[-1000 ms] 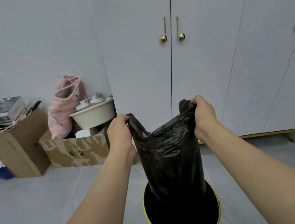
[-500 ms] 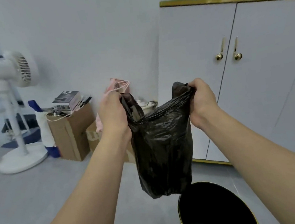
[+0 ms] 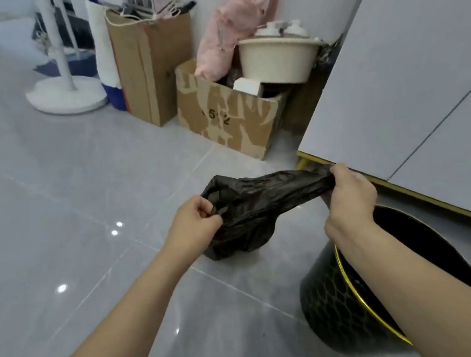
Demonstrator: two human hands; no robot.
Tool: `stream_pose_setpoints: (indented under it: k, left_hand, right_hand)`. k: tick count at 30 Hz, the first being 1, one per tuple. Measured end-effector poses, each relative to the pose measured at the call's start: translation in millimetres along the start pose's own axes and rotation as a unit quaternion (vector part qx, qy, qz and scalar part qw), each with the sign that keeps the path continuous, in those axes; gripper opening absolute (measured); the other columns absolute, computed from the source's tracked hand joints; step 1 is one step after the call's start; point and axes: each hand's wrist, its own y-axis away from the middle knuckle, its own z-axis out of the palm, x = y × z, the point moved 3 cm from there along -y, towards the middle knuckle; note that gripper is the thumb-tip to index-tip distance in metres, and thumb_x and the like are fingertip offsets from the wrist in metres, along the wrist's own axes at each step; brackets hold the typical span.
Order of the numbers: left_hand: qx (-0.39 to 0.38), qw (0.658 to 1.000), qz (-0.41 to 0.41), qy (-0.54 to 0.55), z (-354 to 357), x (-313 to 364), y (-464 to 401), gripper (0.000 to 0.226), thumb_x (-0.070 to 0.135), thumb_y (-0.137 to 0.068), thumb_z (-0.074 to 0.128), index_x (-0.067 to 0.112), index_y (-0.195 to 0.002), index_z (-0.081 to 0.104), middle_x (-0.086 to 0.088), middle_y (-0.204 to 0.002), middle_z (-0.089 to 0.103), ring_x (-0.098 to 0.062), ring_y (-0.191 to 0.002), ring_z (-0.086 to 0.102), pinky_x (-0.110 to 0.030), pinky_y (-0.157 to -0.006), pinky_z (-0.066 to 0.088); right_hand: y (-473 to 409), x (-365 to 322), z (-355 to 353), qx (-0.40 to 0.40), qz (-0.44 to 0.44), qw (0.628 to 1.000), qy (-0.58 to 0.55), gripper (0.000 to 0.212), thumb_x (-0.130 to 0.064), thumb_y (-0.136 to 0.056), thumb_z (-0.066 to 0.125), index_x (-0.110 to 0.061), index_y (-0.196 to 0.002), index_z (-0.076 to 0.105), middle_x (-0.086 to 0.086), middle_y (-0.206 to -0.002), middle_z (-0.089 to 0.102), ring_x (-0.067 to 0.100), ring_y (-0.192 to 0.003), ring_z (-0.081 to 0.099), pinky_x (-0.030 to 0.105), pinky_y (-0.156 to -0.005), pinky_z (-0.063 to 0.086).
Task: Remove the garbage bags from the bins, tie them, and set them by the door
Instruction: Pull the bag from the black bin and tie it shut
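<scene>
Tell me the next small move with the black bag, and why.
Probably bring the two hands together and cross the bag's ends to start a knot. The black bag is already out of the bin and rests on the floor. The left hand pinches one end and the right hand grips the other, pulled out long. Its mouth is not yet tied.

thin crinkly plastic bag (image 3: pixel 249 206), glossy tile floor (image 3: pixel 69 197), matt cardboard box (image 3: pixel 231 123)
</scene>
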Motion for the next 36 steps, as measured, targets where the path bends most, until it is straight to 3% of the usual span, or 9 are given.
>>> stream_pose_setpoints:
  k: [5, 12, 17, 21, 23, 26, 29, 32, 36]
  left_hand:
    - [-0.084, 0.912, -0.008, -0.401, -20.6, -1.9, 3.2, 0.033, 0.035, -0.079, 0.058, 0.023, -0.108, 0.049, -0.001, -0.106, 0.059, -0.021, -0.096, 0.056, -0.034, -0.078, 0.047]
    - [-0.194, 0.893, 0.167, -0.371, 50.3, 45.6, -11.8, 0.133, 0.082, -0.056, 0.065, 0.037, -0.15, -0.018, 0.005, -0.16, -0.021, -0.022, -0.145, -0.027, -0.052, -0.117, -0.015]
    - [-0.022, 0.897, 0.179, -0.403, 58.7, 38.7, -49.6, 0.05, 0.038, -0.083, 0.057, 0.023, -0.13, 0.049, -0.006, -0.124, 0.061, -0.029, -0.117, 0.053, -0.043, -0.104, 0.035]
    - [-0.023, 0.915, 0.193, -0.354, 46.7, 46.3, -52.3, 0.009, 0.028, -0.085, 0.055, 0.022, -0.082, 0.06, 0.001, -0.082, 0.065, -0.026, -0.08, 0.061, -0.032, -0.062, 0.045]
    - [-0.044, 0.926, 0.187, -0.324, 41.7, 53.7, -51.9, 0.013, 0.032, -0.083, 0.06, 0.021, -0.075, 0.057, 0.002, -0.077, 0.063, -0.023, -0.076, 0.06, -0.036, -0.065, 0.05]
    - [-0.1, 0.915, 0.211, -0.33, 41.1, 67.9, -45.5, 0.024, 0.032, -0.08, 0.066, 0.011, -0.073, 0.056, -0.005, -0.077, 0.061, -0.024, -0.073, 0.058, -0.039, -0.067, 0.049]
    - [-0.175, 0.904, 0.196, -0.336, 42.4, 70.8, -36.2, 0.025, 0.03, -0.081, 0.069, 0.013, -0.074, 0.052, -0.005, -0.079, 0.06, -0.022, -0.074, 0.056, -0.035, -0.062, 0.043]
    - [-0.24, 0.87, 0.116, -0.414, 36.3, 60.1, -30.9, 0.031, 0.035, -0.078, 0.072, 0.021, -0.084, 0.045, 0.0, -0.087, 0.058, -0.021, -0.08, 0.056, -0.033, -0.061, 0.04]
    - [-0.198, 0.804, 0.085, -0.554, 8.2, 82.3, -39.9, 0.025, 0.024, -0.085, 0.06, 0.015, -0.107, 0.052, -0.004, -0.097, 0.058, -0.026, -0.088, 0.057, -0.033, -0.064, 0.042]
  right_hand:
    - [-12.0, -13.5, 0.8, -0.087, 0.01, 0.994, 0.061, 0.02, -0.005, -0.085, 0.056, -0.013, -0.101, 0.051, 0.008, -0.09, 0.055, 0.02, -0.076, 0.055, 0.032, -0.065, 0.048]
    - [-14.7, -67.6, -2.4, -0.173, -0.111, 0.961, 0.185, 0.026, -0.001, -0.088, 0.047, -0.022, -0.087, 0.062, 0.004, -0.078, 0.059, 0.02, -0.075, 0.055, 0.036, -0.072, 0.049]
    - [-26.3, -94.5, -14.6, -0.155, -0.165, 0.947, 0.228, 0.028, 0.001, -0.09, 0.045, -0.021, -0.087, 0.062, 0.003, -0.082, 0.058, 0.017, -0.069, 0.054, 0.03, -0.069, 0.049]
    - [-35.0, -102.3, -20.8, -0.163, -0.179, 0.914, 0.326, 0.029, -0.008, -0.089, 0.048, -0.021, -0.112, 0.06, 0.002, -0.11, 0.061, 0.014, -0.085, 0.056, 0.025, -0.073, 0.046]
    - [-22.9, -100.8, -13.5, -0.209, -0.285, 0.815, 0.459, 0.048, -0.02, -0.085, 0.055, -0.022, -0.132, 0.049, 0.001, -0.133, 0.052, 0.015, -0.111, 0.052, 0.03, -0.093, 0.042]
    - [-0.1, -74.1, 8.0, -0.278, -0.401, 0.515, 0.705, 0.098, -0.057, -0.075, 0.054, -0.019, -0.153, 0.009, 0.004, -0.158, 0.02, 0.024, -0.145, 0.018, 0.043, -0.12, 0.01]
    - [0.6, -36.3, 26.2, -0.262, -0.375, 0.317, 0.831, 0.09, -0.052, -0.084, 0.055, -0.012, -0.152, 0.01, 0.012, -0.15, 0.034, 0.032, -0.138, 0.031, 0.05, -0.118, 0.011]
    - [-3.9, -23.6, 39.6, -0.258, -0.334, 0.303, 0.855, 0.029, -0.014, -0.09, 0.052, -0.014, -0.118, 0.058, 0.005, -0.115, 0.063, 0.028, -0.107, 0.059, 0.035, -0.081, 0.042]
    - [-7.5, -49.0, 60.3, -0.229, -0.378, 0.31, 0.842, 0.025, -0.006, -0.092, 0.045, -0.016, -0.108, 0.062, 0.003, -0.113, 0.065, 0.028, -0.103, 0.064, 0.031, -0.066, 0.039]
